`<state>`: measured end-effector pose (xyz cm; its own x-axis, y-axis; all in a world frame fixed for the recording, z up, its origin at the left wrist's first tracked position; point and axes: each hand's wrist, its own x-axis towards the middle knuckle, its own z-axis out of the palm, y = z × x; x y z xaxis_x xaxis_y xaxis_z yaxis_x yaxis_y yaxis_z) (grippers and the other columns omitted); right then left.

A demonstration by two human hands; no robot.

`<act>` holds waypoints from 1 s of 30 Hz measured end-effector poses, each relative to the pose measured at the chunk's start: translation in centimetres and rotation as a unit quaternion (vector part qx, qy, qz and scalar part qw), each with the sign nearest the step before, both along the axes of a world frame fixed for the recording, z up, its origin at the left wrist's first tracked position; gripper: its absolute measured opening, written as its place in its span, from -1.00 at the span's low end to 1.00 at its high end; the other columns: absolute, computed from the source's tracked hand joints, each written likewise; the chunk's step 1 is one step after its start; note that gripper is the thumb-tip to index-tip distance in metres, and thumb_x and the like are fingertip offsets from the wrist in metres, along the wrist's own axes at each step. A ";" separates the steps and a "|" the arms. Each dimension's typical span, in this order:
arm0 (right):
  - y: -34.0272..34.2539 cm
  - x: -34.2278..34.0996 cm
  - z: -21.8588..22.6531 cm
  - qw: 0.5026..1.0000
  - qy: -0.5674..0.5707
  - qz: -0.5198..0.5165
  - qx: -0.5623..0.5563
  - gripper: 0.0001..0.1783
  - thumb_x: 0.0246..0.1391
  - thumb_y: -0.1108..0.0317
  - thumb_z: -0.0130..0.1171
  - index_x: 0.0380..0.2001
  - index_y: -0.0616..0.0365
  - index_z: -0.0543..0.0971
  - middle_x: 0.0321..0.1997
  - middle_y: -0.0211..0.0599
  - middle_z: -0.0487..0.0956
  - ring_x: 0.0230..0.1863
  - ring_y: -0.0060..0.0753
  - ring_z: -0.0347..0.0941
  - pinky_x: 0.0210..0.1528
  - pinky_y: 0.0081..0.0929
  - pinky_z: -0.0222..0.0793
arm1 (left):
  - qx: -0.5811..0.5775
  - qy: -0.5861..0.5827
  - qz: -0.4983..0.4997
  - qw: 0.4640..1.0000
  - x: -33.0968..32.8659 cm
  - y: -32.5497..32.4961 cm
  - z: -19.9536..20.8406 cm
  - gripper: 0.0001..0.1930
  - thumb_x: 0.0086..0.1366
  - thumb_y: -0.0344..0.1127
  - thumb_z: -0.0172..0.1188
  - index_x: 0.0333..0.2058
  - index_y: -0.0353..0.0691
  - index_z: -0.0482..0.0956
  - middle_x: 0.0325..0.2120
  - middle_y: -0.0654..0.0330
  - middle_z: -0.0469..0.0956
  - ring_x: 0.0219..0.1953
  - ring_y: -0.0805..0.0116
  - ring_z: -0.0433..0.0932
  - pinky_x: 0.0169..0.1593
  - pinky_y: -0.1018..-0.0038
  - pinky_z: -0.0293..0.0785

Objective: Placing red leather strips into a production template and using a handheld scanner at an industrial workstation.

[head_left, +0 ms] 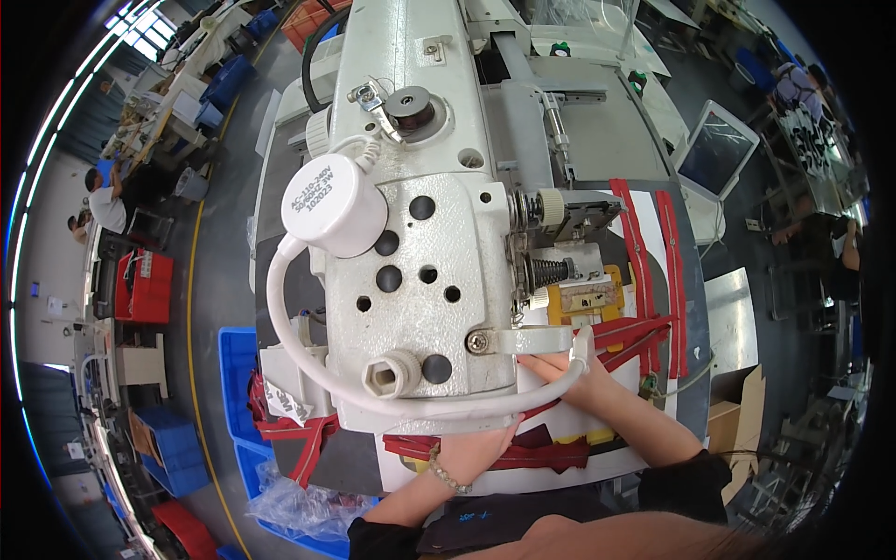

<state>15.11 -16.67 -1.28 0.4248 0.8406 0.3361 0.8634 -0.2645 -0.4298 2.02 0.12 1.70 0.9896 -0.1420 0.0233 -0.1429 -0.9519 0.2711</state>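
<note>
A large white sewing machine (420, 308) fills the middle and hides much of what lies beneath it. My left hand (478, 452), with a beaded bracelet at the wrist, reaches under its front edge beside a red zipper strip (551, 455); the fingers are covered. My right hand (571, 381) comes in from the lower right, partly behind the lamp's white bent arm (467, 406). It is close to more red zipper strips (621, 333) that run in from the right; its fingertips are hidden, so its hold cannot be made out.
Long red zippers (637, 261) lie beside a yellow fixture (605, 297). Blue bins (239, 373) stand left of the machine, with clear plastic wrap (303, 504) over one. A cardboard box (747, 411) and a tablet-like screen (717, 154) are at right. Other people (105, 198) sit at far left.
</note>
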 end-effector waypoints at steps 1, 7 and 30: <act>0.1 -0.2 -0.2 1.000 -0.002 0.002 0.001 -0.60 0.01 0.44 0.05 -0.02 0.19 0.50 -0.01 -0.13 0.52 0.02 -0.07 0.45 -0.02 -0.19 0.40 | 0.013 -0.013 0.003 1.000 0.1 0.0 0.2 -0.44 0.12 -0.08 0.23 0.03 -0.30 0.46 -0.02 0.04 0.47 -0.07 0.17 0.50 -0.07 0.29 0.43; 0.0 -0.3 -1.4 1.000 0.008 -0.007 0.028 -0.67 -0.02 0.48 0.09 -0.11 0.14 0.55 -0.03 -0.12 0.52 -0.01 -0.06 0.46 -0.04 -0.20 0.43 | 0.042 -0.086 0.008 0.995 -0.2 0.1 -1.2 -0.51 0.10 -0.09 0.22 -0.02 -0.20 0.51 -0.02 0.27 0.49 -0.27 0.45 0.41 -0.09 0.35 0.19; -0.5 -0.3 -1.3 1.000 -0.010 -0.003 0.008 -0.63 -0.13 0.48 0.09 -0.16 0.15 0.59 0.00 -0.17 0.55 0.03 -0.15 0.49 -0.04 -0.23 0.47 | 0.007 -0.078 -0.002 0.997 -0.9 0.3 -2.1 -0.47 0.15 -0.05 0.20 0.05 -0.20 0.48 0.04 0.19 0.48 -0.03 0.41 0.48 0.06 0.30 0.27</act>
<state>14.80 -17.14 -2.56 0.4228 0.8328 0.3573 0.8700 -0.2627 -0.4172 1.13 0.41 -0.40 0.9736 -0.1466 0.1752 -0.1856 -0.9547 0.2324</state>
